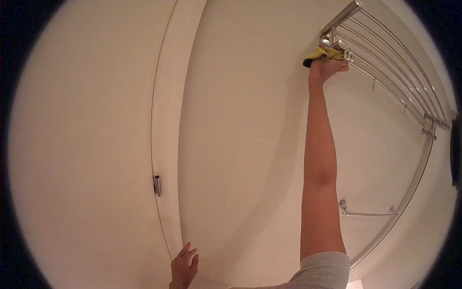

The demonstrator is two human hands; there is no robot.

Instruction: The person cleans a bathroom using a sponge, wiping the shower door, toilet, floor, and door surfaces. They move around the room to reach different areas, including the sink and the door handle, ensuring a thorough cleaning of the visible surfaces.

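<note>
Fingers (344, 67) of the right hand (328, 71) are, as I watch from my remote seat, wrapped round a yellow cloth (328, 52) with a dark part, at two o'clock, against the near end of a metal towel rack (342, 17). The grip hides exactly which fingertips pinch it. I read the step in hand as wiping that end fitting; working along the lower rail would, I judge, call for sliding the cloth toward three o'clock, easing past the small hooks (374, 85). The right arm (320, 135) rises nearly straight from about five o'clock, reaching well up, with the hand bent toward three o'clock at the wrist and a grey sleeve (327, 265) at its base. The left hand (183, 269) sits near seven o'clock, fingers loosely spread and gently curved, holding nothing that I can see; I can't tell whether it touches the white door frame (168, 111) just beside it. Farther out I have a metal hinge (158, 186) at eight o'clock, a pale door panel (86, 120) at nine, and a slim towel bar (368, 214) on the wall (231, 120) at four.
</note>
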